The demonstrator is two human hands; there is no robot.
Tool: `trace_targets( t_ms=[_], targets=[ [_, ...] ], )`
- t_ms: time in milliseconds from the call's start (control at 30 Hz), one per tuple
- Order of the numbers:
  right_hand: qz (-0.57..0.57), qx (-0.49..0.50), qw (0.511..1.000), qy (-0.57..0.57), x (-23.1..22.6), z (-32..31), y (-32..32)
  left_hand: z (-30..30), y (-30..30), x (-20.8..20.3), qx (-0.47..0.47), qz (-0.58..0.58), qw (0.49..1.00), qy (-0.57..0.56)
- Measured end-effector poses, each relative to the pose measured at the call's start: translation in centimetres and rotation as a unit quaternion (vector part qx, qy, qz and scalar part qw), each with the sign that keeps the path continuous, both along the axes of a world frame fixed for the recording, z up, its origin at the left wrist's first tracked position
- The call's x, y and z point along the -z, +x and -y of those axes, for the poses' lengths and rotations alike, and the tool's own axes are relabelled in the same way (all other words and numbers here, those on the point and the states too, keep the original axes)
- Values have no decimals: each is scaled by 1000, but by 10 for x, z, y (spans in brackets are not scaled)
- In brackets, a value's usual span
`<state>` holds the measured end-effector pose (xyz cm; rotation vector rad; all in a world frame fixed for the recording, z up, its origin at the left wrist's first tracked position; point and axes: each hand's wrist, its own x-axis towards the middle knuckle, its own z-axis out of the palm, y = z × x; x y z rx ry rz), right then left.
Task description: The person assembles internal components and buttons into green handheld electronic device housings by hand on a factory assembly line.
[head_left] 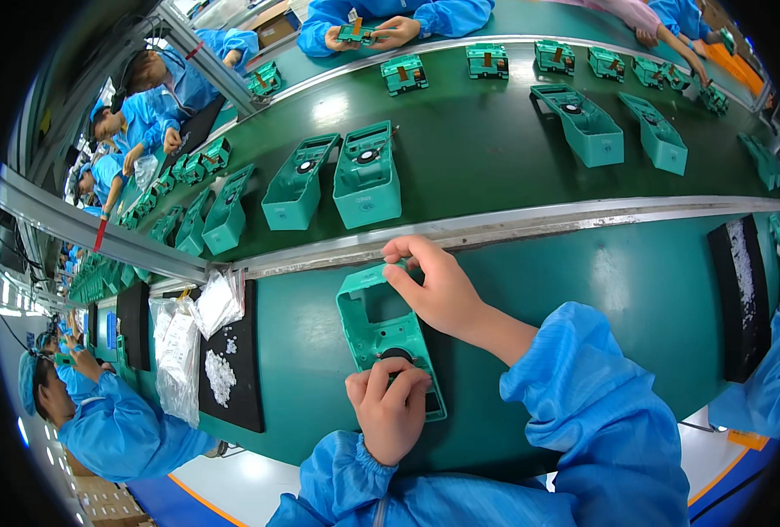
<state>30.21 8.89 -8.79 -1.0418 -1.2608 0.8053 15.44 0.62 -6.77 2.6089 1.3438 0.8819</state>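
Note:
A green plastic housing (pixel 379 335) lies open side up on the green table in front of me, its deep end away from me. My left hand (pixel 388 408) rests over its near part, fingers bent and pressed together beside a black round part (pixel 396 355). Whatever those fingertips hold, if anything, is hidden. At the far right corner of the housing is my right hand (pixel 438 285), thumb at the rim and fingers curled beyond it. It appears to grip that end wall.
Left of the housing, small white pieces (pixel 220 378) and clear plastic bags (pixel 179 351) lie on a black mat (pixel 242 400). Beyond a metal rail (pixel 495 230), a belt (pixel 469 149) carries more housings (pixel 368 176) and small green assemblies (pixel 487 61). Co-workers in blue sit around.

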Motion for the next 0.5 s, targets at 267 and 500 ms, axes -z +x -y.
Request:
trace_targets(
  t_ms=[267,500],
  targets=[
    [-17,3,1000,10,1,-1,-2,-1,2,-2,2,-14,1000,9],
    [-20,-1,1000,-3,1,-1,-3,-3,2,-10,-2,-27,999,-17]
  ],
)
